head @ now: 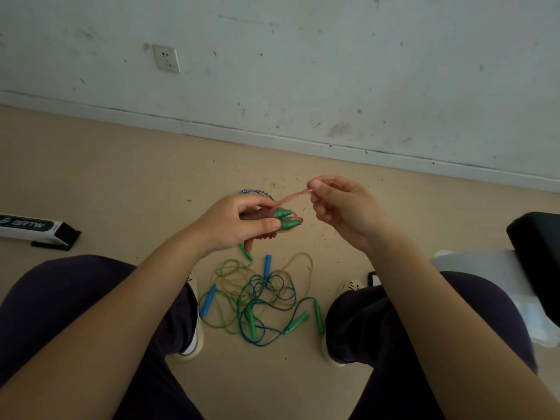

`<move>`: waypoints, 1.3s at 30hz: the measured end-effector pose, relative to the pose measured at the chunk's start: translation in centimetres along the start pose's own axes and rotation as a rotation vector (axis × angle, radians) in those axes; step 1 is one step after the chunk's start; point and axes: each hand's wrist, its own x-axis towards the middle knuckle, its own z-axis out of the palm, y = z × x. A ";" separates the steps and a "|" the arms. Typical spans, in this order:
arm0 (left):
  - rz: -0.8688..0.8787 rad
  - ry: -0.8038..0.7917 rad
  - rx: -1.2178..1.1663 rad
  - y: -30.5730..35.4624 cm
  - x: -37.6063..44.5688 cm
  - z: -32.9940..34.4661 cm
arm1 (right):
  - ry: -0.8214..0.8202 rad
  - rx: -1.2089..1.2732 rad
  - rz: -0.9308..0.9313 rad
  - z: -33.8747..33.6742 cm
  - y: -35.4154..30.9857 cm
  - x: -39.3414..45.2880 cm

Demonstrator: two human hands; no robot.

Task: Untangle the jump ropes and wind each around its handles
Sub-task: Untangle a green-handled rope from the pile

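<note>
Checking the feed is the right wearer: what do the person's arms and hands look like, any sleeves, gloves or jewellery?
Both forearms are bare to the bottom edge of the frame: no sleeves show. The left hand and right hand wear no gloves, and no rings, watch or bracelet show. Nails look short and unpainted. Below the arms, dark trousers cover both legs.

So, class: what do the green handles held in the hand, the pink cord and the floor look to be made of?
Green tapered handles: likely moulded plastic, smooth with a slight sheen. Pink cord: probably soft vinyl, translucent and limp. Beige floor: matte and seamless, perhaps vinyl or painted concrete; the picture leaves it open.
</note>
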 end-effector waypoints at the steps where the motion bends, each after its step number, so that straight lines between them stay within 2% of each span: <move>1: -0.019 0.008 -0.005 0.0 0.0 0.1 | -0.003 0.074 0.017 0.0 0.0 0.1; 6: -0.069 0.032 -0.053 0.1 0.3 0.4 | -0.021 0.315 0.012 0.6 0.6 0.2; 15: -0.088 0.007 -0.019 0.2 0.4 1.1 | -0.082 0.396 -0.059 1.8 1.3 0.7; 30: -0.110 -0.074 0.020 -0.6 0.7 2.1 | 0.049 0.564 0.130 2.8 0.7 1.1; 34: -0.114 -0.064 0.010 -0.6 0.7 1.9 | 0.024 0.498 0.112 2.9 0.4 1.0; 39: -0.116 -0.050 0.026 -0.6 0.7 1.8 | -0.010 0.296 0.052 3.1 1.0 1.0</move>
